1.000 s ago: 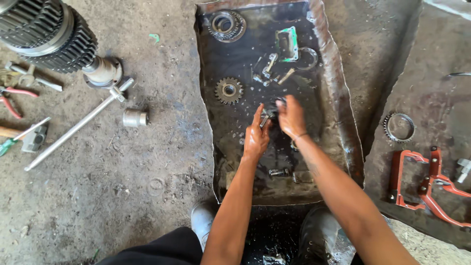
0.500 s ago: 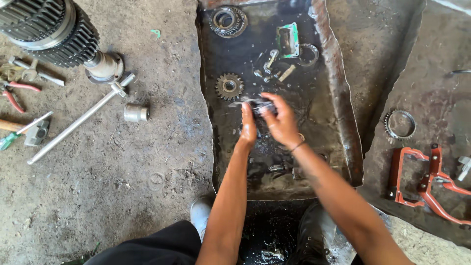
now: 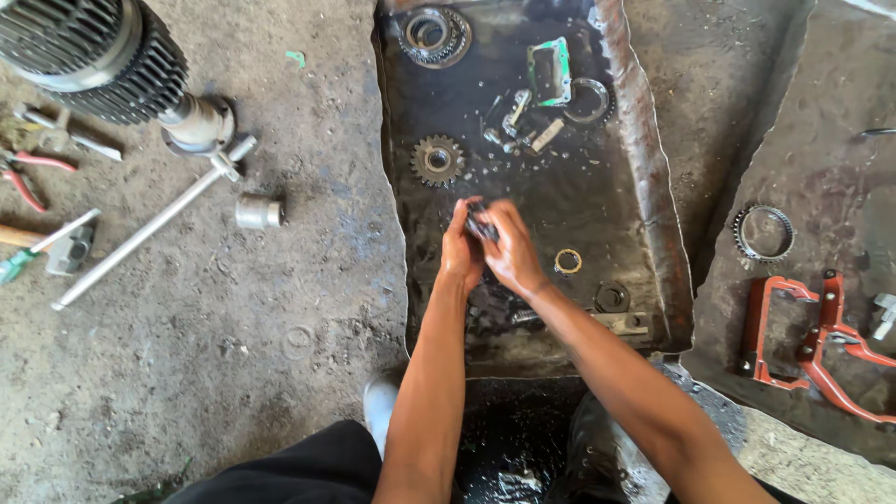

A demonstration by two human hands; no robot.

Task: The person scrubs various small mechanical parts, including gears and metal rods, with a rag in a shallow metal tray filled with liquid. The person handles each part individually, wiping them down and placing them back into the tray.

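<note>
Together, left hand and right hand clasp one dark part over one tray

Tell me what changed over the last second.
Both hands, the left hand and right hand, drew back toward the person's body, still clasped on a small dark part over the oily tray. The gear, ring and tools on the floor stayed put.

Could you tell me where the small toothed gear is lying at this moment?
In the head view, the toothed gear lies in the dark oily tray, left of centre, just beyond the left hand and below the ring bearing.
</note>
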